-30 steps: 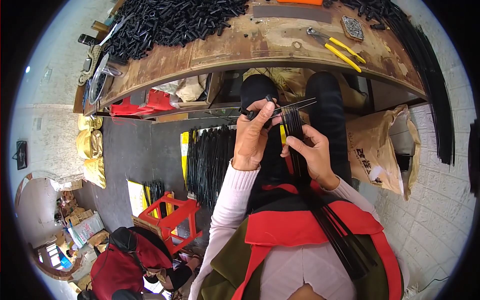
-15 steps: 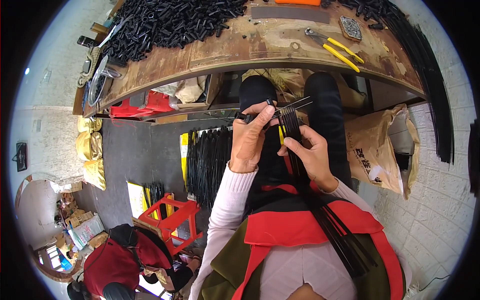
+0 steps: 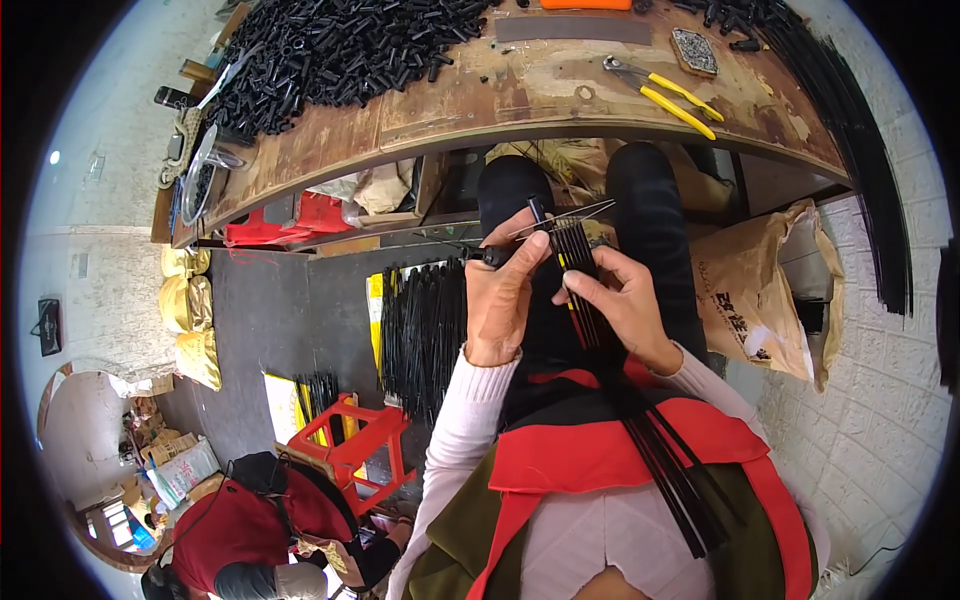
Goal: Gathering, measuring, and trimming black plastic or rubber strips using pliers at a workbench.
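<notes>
Over my lap, my right hand (image 3: 632, 308) is closed round a fanned bundle of thin black rods (image 3: 666, 482), like umbrella ribs, whose tails run down across my red and green apron. Pinched at the rods' upper ends, the fingers of my left hand (image 3: 498, 295) are closed on a small black plastic tube (image 3: 537, 211). A black rounded piece (image 3: 494, 257) also shows at the left palm; the fingers partly hide it. A few thin wires stick out sideways above the fingertips. A yellow strip (image 3: 563, 258) shows beside the rods.
On the wooden bench (image 3: 440, 105) ahead lie a heap of black tubes (image 3: 330, 60), yellow-handled pliers (image 3: 665, 97) and long black rods (image 3: 850, 130). More rod bundles (image 3: 425, 320) stand at left, near a red stool (image 3: 355, 440) and another person (image 3: 235, 530). A paper sack (image 3: 745, 290) is at right.
The black tube and the rods' upper ends tilt differently between my hands, and the wires above them have shifted slightly. My right hand keeps hold of the bundle. The other person's arm has moved.
</notes>
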Tool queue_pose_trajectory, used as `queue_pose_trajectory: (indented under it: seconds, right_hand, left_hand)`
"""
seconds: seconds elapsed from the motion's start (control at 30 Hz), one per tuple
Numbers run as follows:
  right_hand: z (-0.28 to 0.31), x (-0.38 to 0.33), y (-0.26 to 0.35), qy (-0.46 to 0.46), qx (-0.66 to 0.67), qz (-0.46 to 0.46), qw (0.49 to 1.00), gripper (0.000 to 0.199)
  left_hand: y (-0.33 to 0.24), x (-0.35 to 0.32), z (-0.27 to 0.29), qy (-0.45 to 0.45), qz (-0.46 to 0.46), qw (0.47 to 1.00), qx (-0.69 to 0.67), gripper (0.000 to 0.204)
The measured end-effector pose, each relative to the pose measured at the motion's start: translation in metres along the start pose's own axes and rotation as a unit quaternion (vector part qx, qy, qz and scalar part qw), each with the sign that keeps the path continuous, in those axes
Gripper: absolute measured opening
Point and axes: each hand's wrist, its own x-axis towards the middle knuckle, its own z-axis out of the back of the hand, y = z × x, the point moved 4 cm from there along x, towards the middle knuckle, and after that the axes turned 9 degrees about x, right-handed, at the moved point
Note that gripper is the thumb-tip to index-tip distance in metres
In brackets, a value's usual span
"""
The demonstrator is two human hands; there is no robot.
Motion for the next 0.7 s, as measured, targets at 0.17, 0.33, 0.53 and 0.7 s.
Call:
queue_pose_trajectory:
  seconds: [0.17, 0.33, 0.53, 0.7]
  right_hand:
    - [0.0016, 0.0054, 0.0073, 0.010, 0.011, 0.008, 1.000, 0.020]
    - [0.0035, 0.0067, 0.0104, 0.012, 0.049, -0.027, 0.998, 0.020]
    - [0.0046, 0.0083, 0.0123, 0.041, 0.070, -0.034, 0.996, 0.020]
    - [0.0045, 0.0080, 0.0112, 0.038, 0.039, -0.014, 0.998, 0.020]
  left_hand:
    - [0.0007, 0.0026, -0.0005, 0.026, -0.006, 0.999, -0.017, 0.037]
    - [0.0040, 0.0034, -0.0014, 0.045, 0.030, 0.998, -0.024, 0.036]
    - [0.0021, 0.0031, -0.0042, 0.066, 0.050, 0.996, -0.031, 0.039]
    - [0.0060, 0.0037, -0.0016, 0.053, 0.040, 0.997, -0.044, 0.046]
